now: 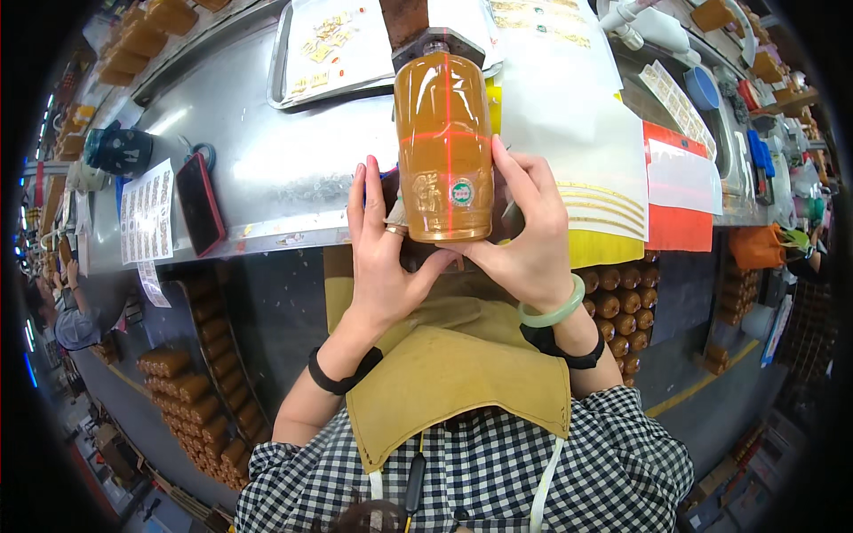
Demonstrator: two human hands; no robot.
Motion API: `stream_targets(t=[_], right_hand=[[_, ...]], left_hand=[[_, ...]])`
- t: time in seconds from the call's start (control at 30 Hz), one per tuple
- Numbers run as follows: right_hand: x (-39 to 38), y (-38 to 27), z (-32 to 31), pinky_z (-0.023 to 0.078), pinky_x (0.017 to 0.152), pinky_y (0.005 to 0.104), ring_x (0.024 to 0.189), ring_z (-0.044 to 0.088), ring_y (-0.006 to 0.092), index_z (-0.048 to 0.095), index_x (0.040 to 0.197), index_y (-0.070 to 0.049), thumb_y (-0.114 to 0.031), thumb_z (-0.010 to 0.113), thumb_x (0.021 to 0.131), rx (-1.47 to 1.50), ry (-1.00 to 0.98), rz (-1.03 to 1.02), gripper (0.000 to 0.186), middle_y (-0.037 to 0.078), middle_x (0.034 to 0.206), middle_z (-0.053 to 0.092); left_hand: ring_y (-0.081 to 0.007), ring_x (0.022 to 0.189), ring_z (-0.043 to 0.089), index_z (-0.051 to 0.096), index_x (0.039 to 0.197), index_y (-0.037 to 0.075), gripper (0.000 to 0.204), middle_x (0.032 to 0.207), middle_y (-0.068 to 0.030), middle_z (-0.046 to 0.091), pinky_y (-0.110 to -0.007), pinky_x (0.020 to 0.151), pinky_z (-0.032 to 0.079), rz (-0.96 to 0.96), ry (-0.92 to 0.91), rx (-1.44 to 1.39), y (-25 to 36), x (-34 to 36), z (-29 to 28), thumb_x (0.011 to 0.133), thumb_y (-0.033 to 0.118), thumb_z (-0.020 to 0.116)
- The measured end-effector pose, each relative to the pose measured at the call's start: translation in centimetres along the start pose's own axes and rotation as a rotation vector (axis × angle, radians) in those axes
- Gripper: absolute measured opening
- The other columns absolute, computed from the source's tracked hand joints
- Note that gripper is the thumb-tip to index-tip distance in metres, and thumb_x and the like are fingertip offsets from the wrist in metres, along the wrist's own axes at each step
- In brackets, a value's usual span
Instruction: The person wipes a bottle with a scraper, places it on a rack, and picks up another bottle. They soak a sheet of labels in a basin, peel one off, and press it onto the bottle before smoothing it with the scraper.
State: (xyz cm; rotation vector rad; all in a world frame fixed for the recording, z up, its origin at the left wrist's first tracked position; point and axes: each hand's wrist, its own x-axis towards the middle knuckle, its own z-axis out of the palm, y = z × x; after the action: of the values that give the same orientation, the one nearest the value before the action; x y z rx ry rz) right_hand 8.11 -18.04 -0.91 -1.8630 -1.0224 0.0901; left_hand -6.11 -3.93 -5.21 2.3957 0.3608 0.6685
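An amber glass bottle (443,147) lies in front of me with its neck pointing away, against a dark metal holder (438,43). Red light lines cross on its side, and near its base sits a small round green-and-white sticker (460,193). My right hand (533,222), with a pale green bangle (553,306) at the wrist, grips the bottle's right side and base between index finger and thumb. On the other side my left hand (384,240) is open, its straight fingers apart from the glass. Its thumb reaches to the base; whether it touches, I cannot tell.
Ahead on the metal table are a tray (281,62) of gold pieces and white sheets (569,133) with gold strips. Leftward lie a phone (200,204) and a sticker sheet (148,213). Stacked amber bottles (622,311) stand below the table. An orange-red sheet (680,229) overhangs its edge.
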Motion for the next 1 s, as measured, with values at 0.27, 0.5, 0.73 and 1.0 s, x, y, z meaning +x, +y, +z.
stream_targets(t=[0.27,0.5,0.73,1.0], right_hand=[[0.2,-0.2,-0.4,0.051,0.096,0.0408,0.112,0.061,0.0344,0.052,0.145,0.002,-0.024,0.095,0.069,-0.027,-0.023,0.002,0.092,0.019,0.124,0.059],[1.1,-0.4,-1.3,0.049,0.098,0.0390,0.113,0.060,0.0291,0.053,0.141,0.002,-0.024,0.093,0.073,0.218,-0.083,0.190,0.083,0.016,0.124,0.060],[1.9,-0.8,0.7,0.049,0.096,0.0387,0.109,0.060,0.0260,0.054,0.133,0.004,-0.030,0.089,0.078,0.260,0.023,0.376,0.073,0.016,0.119,0.060],[2.2,-0.2,-1.1,0.051,0.094,0.0298,0.106,0.059,0.0145,0.052,0.139,0.002,-0.012,0.078,0.092,0.591,-0.070,0.543,0.056,0.011,0.123,0.061]], left_hand=[[-0.0442,0.150,0.032,0.031,0.156,-0.006,0.116,0.164,-0.0276,0.028,-0.049,0.120,0.033,-0.073,0.070,-0.165,0.5,1.1,-1.3,0.066,0.025,0.097],[-0.0400,0.137,0.051,0.043,0.153,-0.002,0.101,0.155,-0.0235,0.046,-0.046,0.113,0.044,-0.059,0.090,-0.320,0.7,1.8,-0.5,0.067,0.013,0.095],[-0.0355,0.131,0.058,0.055,0.143,-0.001,0.081,0.143,-0.0188,0.059,-0.043,0.110,0.048,0.121,0.261,-0.202,0.7,1.8,-0.1,0.069,-0.001,0.088],[-0.0399,0.126,0.061,0.057,0.139,-0.004,0.076,0.141,-0.0211,0.060,-0.047,0.105,0.052,0.173,0.278,-0.122,0.4,1.6,0.7,0.072,0.005,0.089]])
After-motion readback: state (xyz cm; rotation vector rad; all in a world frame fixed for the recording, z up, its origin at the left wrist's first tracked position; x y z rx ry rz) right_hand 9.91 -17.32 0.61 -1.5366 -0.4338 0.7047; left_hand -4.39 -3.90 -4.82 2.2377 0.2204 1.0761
